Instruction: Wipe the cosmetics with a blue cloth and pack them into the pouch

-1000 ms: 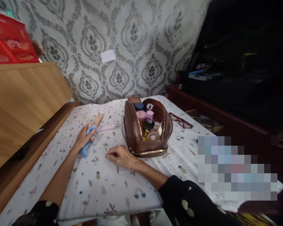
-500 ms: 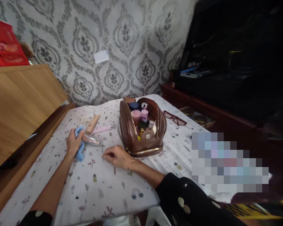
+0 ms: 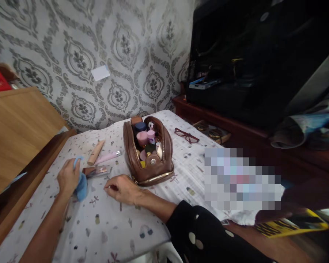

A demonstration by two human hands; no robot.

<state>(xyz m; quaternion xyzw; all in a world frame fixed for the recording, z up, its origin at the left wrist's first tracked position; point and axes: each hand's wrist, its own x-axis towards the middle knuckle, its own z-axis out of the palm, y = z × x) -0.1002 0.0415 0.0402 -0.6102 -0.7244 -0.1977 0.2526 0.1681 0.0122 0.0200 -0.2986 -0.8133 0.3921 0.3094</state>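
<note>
My left hand (image 3: 68, 178) is closed around a blue cloth (image 3: 81, 184) on the patterned sheet (image 3: 112, 219). Just right of it lies a clear, rose-coloured tube (image 3: 96, 171). My right hand (image 3: 122, 189) rests on the sheet with fingers curled loosely; whether anything is in them I cannot see. It lies just in front of an open brown leather toiletry bag (image 3: 148, 160) packed with small jars and bottles. A beige tube (image 3: 95, 152) and a pink tube (image 3: 108, 157) lie behind the left hand.
Red-framed glasses (image 3: 186, 134) lie right of the bag. A wooden cabinet (image 3: 13, 128) stands on the left, and dark furniture with black bags (image 3: 249, 73) on the right. Patterned wallpaper (image 3: 112, 54) is behind. A yellow-and-black object (image 3: 290, 224) lies at the lower right.
My left hand has drawn the blue cloth back off the tubes, uncovering the clear rose tube. The view has turned to the right. My right hand has stayed put.
</note>
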